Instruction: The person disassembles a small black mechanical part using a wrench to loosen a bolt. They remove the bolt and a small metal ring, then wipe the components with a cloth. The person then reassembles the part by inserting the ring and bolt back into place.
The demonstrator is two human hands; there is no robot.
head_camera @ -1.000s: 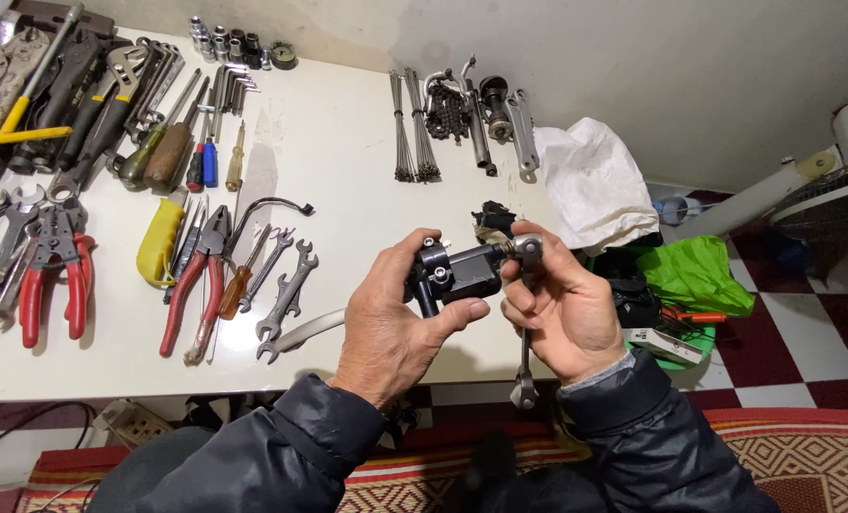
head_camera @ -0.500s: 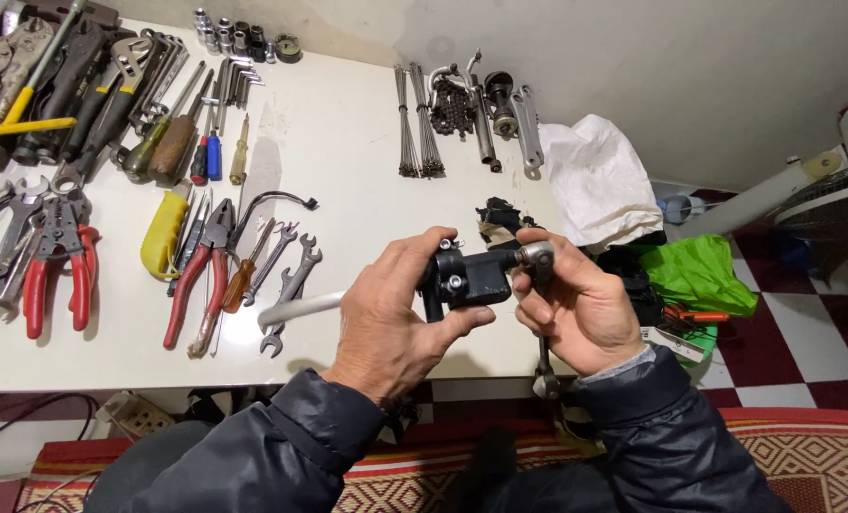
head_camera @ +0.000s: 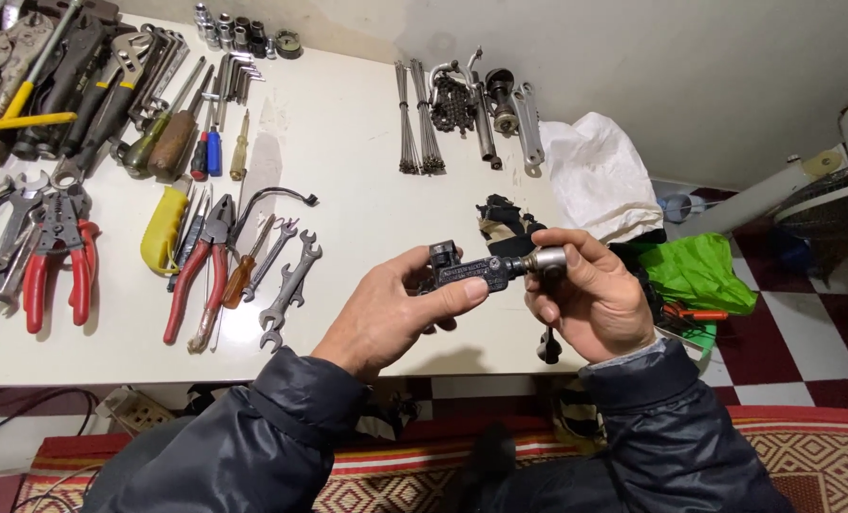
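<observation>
Both hands point(head_camera: 500, 304) grip blk part point(head_camera: 467, 274).

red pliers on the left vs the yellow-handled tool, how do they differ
The red pliers have two red handles spread apart; the yellow tool has one thick yellow handle. The red pliers lie near the table's left edge; the yellow tool lies further right, beside other pliers. Both lie flat on the white table, untouched by either hand.
</observation>
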